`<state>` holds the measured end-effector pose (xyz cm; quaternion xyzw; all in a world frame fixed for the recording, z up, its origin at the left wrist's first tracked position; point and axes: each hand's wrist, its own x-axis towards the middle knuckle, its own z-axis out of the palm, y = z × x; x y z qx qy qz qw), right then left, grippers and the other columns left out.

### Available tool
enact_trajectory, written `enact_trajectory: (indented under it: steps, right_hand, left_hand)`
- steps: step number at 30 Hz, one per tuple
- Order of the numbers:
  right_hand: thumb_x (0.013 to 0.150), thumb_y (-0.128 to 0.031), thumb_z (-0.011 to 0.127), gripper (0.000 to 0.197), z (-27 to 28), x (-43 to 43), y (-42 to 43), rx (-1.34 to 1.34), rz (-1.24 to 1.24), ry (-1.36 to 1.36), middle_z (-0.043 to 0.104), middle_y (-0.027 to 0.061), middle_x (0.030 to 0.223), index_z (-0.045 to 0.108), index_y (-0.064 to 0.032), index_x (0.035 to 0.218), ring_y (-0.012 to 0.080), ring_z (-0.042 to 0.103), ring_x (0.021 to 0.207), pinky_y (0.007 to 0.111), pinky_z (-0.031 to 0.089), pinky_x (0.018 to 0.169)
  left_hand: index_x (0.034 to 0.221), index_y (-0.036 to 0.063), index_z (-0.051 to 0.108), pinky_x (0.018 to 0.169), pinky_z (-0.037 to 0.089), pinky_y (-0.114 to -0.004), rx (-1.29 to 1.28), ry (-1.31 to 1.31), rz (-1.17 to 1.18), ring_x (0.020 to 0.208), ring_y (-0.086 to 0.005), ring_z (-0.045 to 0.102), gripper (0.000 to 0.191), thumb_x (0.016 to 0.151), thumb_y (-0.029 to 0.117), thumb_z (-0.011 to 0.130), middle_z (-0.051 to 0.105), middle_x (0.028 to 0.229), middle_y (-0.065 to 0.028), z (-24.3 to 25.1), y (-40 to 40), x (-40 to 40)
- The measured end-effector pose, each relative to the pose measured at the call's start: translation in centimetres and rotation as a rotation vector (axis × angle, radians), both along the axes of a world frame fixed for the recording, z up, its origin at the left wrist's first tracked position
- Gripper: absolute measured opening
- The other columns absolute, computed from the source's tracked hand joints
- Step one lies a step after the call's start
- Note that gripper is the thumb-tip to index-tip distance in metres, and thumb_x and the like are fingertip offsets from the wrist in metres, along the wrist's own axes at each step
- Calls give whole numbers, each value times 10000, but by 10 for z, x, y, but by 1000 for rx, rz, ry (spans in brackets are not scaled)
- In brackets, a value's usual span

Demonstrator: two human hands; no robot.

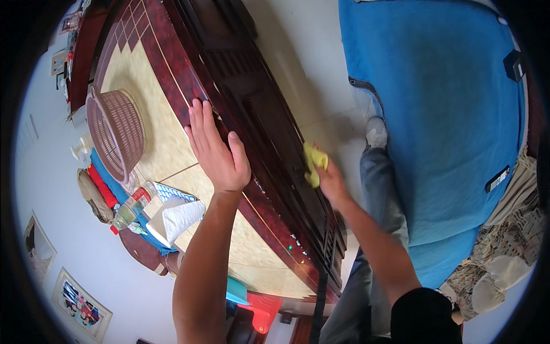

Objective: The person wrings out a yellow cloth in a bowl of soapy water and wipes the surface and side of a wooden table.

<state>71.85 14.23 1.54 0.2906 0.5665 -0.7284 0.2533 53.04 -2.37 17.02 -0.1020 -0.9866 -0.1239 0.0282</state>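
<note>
My left hand (217, 150) lies flat, fingers spread a little, on the dark red border near the edge of a tiled-top table (172, 81). Its palm faces down and it holds nothing. Lower and to the right, my right hand (331, 178) grips a yellow cloth (315, 163) against or close beside the table's dark wooden side panel (275, 129); contact cannot be told for certain. A mauve plastic basket (118, 129) stands on the tabletop beyond my left hand. Nearer my left forearm are a white paper or plastic packet (182, 221) and a clear bottle with a red cap (133, 206).
A blue-covered seat or bed (442, 129) is at the right, with a remote control (498, 178) and a black object (512, 66) on it. My shoe (377, 132) stands on the pale floor beside it. A red plastic stool (262, 311) is beyond the table's lower end.
</note>
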Motion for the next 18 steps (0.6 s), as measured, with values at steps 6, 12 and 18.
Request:
enact_trajectory:
  steps: [6,12,18]
  right_hand:
    - [1060,-294,479,479,-100,-97,-43,68,-20,-245,596,195,1430,491,-157,1519,342,547,1345,395,412,1108]
    - [1044,-338,478,487,-105,-205,-92,111,-42,-215,555,190,1481,518,-146,1491,385,519,1363,434,398,1132]
    - [888,48,624,641,-12,-140,-83,90,-26,431,465,223,1552,503,-107,1498,361,430,1456,418,325,1222]
  left_hand:
    - [1570,-11,339,1253,131,-539,5,-5,-10,1538,-393,268,621,1004,222,447,318,1640,-229,0,7,2]
    - [1555,-49,347,1252,162,-510,26,-15,-27,1530,-424,271,605,1021,221,438,306,1634,-267,1,10,2]
    - [1553,-58,346,1252,170,-497,21,-27,12,1534,-414,268,593,1022,186,449,304,1636,-265,2,-1,5]
